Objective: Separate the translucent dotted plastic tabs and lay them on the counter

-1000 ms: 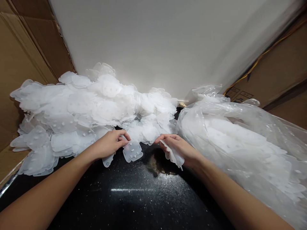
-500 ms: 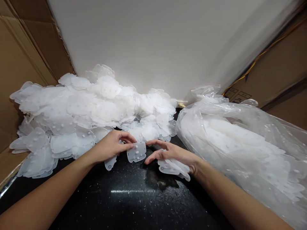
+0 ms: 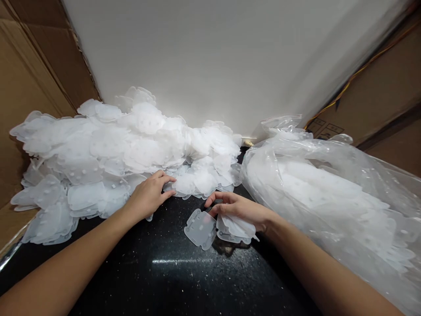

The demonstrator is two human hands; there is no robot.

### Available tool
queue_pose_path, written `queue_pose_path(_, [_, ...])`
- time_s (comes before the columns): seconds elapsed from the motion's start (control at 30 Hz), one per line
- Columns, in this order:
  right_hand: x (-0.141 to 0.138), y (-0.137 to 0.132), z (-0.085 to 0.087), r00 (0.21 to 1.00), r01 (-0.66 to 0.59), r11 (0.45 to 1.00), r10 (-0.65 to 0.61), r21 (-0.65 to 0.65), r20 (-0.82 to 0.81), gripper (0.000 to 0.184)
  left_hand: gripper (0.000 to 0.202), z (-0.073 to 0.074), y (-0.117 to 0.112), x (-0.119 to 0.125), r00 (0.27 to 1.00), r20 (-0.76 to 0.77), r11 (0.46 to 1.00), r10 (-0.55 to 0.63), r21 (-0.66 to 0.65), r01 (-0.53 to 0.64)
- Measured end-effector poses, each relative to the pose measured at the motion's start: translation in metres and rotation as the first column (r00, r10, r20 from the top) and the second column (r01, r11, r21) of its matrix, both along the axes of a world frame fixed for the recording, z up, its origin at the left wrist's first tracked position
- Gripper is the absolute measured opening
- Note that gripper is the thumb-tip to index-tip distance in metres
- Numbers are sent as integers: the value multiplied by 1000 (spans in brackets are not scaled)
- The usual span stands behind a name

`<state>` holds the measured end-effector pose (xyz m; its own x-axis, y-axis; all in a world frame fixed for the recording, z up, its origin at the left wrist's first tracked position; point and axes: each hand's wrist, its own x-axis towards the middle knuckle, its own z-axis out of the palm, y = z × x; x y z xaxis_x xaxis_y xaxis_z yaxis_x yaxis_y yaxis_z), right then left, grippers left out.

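Note:
My right hand (image 3: 238,208) is closed on a small stack of translucent white plastic pieces (image 3: 235,230), thin and flat with rounded, notched edges and small raised dots. Another such piece (image 3: 200,229) sticks out leftward from its thumb and fingers. My left hand (image 3: 149,195) reaches to the front edge of the heap of pieces (image 3: 131,142), thumb and forefinger apart, fingertips at the nearest pieces. The edge of one piece (image 3: 149,217) peeks out under the left palm; whether the hidden fingers hold it I cannot make out.
A clear plastic bag (image 3: 315,193) full of similar pieces lies on the right. Under everything is a black speckled surface (image 3: 158,281). Cardboard (image 3: 36,57) stands at the left, a cardboard box (image 3: 388,96) at the right, a pale wall (image 3: 210,57) behind.
The piece that my left fingers held between the hands has passed to my right hand and now lies lower. My left hand has moved slightly left and up to the heap.

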<state>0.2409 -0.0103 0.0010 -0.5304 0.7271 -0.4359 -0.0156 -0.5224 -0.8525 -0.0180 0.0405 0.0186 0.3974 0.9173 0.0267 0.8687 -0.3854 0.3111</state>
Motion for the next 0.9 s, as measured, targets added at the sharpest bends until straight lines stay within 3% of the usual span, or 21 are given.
queue_pose_path(0.27, [6, 2, -2, 998, -57, 998, 57, 2, -32, 26, 39, 2, 0, 4, 999, 38, 997, -4, -83, 7])
queue_pose_path(0.43, [12, 3, -7, 991, -115, 993, 117, 31, -70, 29, 51, 0, -1, 3, 1000, 24, 998, -17, -61, 18])
queue_pose_path(0.63, [12, 2, -6, 992, -104, 994, 107, 40, -61, 31, 36, -3, -4, 10, 997, -63, 999, -42, -22, 40])
queue_pose_path(0.9, [9, -1, -3, 992, -108, 992, 111, 58, -53, 31, 14, 0, -5, 8, 999, 2, 999, -48, 21, 48])
